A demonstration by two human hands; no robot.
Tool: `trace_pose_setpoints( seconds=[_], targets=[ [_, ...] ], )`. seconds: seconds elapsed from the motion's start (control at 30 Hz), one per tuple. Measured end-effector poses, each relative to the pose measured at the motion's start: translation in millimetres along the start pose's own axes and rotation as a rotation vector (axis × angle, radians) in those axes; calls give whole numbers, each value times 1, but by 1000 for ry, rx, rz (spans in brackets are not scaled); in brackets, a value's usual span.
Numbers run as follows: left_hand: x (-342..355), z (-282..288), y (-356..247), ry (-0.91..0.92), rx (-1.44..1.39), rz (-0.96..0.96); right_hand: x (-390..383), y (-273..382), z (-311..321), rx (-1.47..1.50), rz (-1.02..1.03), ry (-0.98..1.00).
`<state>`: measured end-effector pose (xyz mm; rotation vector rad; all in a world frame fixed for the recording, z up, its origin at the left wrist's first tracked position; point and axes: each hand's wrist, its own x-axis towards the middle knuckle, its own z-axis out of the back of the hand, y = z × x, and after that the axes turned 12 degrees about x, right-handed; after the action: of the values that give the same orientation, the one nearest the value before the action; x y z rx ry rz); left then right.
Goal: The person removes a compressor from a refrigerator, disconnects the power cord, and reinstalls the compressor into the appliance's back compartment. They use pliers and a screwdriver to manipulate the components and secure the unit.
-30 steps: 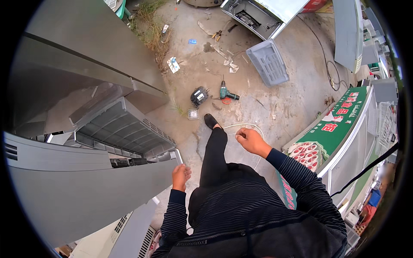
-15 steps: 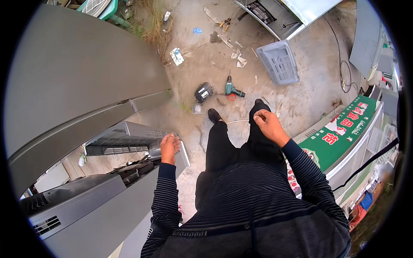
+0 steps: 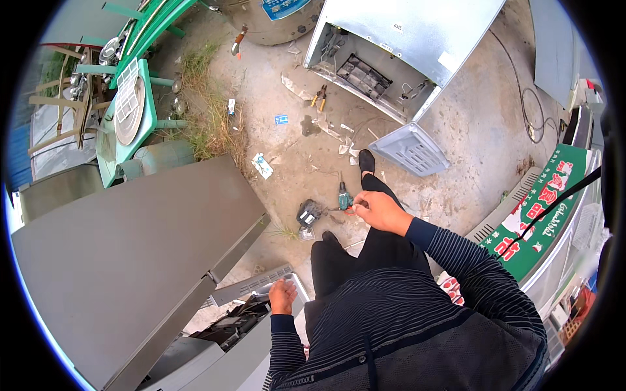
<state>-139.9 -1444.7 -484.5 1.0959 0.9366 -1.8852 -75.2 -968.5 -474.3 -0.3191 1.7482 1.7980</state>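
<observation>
My left hand [image 3: 282, 296] hangs beside the grey appliance casing, its fingers loosely bent and apart, with nothing visible in them. In front of my right thigh, my right hand [image 3: 381, 213] is closed, with thumb and fingers curled together; whatever it may hold is hidden. On the ground just beyond it lies a teal and black cordless drill [image 3: 344, 197], partly covered by that hand. A dark motor-like unit [image 3: 309, 212] lies to the drill's left. Neither hand visibly touches any of these.
An opened white metal cabinet [image 3: 411, 26] stands ahead, a grey plastic panel [image 3: 412, 151] leaning by its corner. Yellow-handled pliers [image 3: 319, 98] lie nearby. A large grey appliance [image 3: 137, 260] fills the left; a green sign panel [image 3: 538, 208] is at right. A cable [image 3: 525, 104] curls across the ground.
My view has shifted forward and left, bringing more of the white cabinet and green tables into sight. My feet have stepped; my right hand now overlaps the drill. Both hands keep a similar shape.
</observation>
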Motion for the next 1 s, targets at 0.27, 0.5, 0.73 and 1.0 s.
trace_pose_setpoints(
  seconds=[0.27, 0.5, 0.73, 1.0],
  targets=[
    [-32, -120, -217, 84, 291, -309, 129, -41, 136, 504, -84, -392],
    [-33, -166, -324, 74, 501, -398, 247, -90, 168, 317, -191, -696],
    [43, -113, -341, 123, 790, -281, 369, -125, 189, -28, -260, -914],
    [163, -85, -512, 174, 1114, -239, 428, -162, 191, -508, -249, -731]
  ],
)
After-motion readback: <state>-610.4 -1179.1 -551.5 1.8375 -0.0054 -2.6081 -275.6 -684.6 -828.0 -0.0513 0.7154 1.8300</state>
